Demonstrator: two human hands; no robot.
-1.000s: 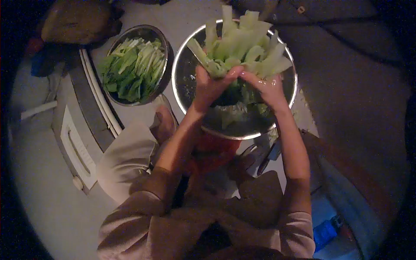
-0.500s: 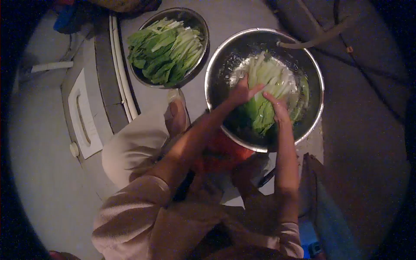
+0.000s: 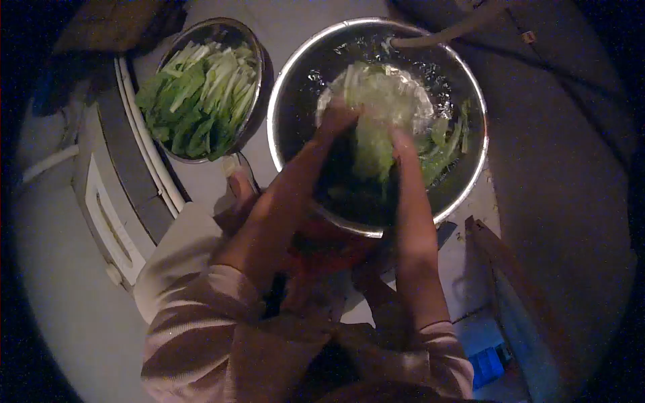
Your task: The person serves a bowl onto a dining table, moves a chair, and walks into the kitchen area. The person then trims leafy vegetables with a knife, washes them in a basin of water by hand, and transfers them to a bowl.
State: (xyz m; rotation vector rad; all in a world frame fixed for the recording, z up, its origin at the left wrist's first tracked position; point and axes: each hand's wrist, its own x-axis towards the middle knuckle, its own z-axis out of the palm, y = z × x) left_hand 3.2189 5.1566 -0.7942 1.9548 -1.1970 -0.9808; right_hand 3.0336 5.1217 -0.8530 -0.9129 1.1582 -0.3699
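Observation:
A large round metal basin (image 3: 277, 127) holds water and leafy greens. Both of my hands are down in it, blurred by motion, around a bunch of greens (image 3: 376, 134) with pale stalks pointing away from me. On the bunch's left side is my left hand (image 3: 340, 115), its fingers closed on the stalks. My right hand (image 3: 403, 142) grips from the right side, fingers partly under water. Loose green leaves (image 3: 440, 151) float by the basin's right wall.
A smaller metal bowl (image 3: 258, 101) heaped with greens stands left of the basin. A hose (image 3: 457, 30) reaches over the basin's far rim. Pipes (image 3: 144, 141) run along the left. A blue object (image 3: 488, 368) lies at the lower right.
The bunch was first lifted above the basin with stalks up, then lowered into the water between my hands. It is now blurred in the water, and the camera view has shifted.

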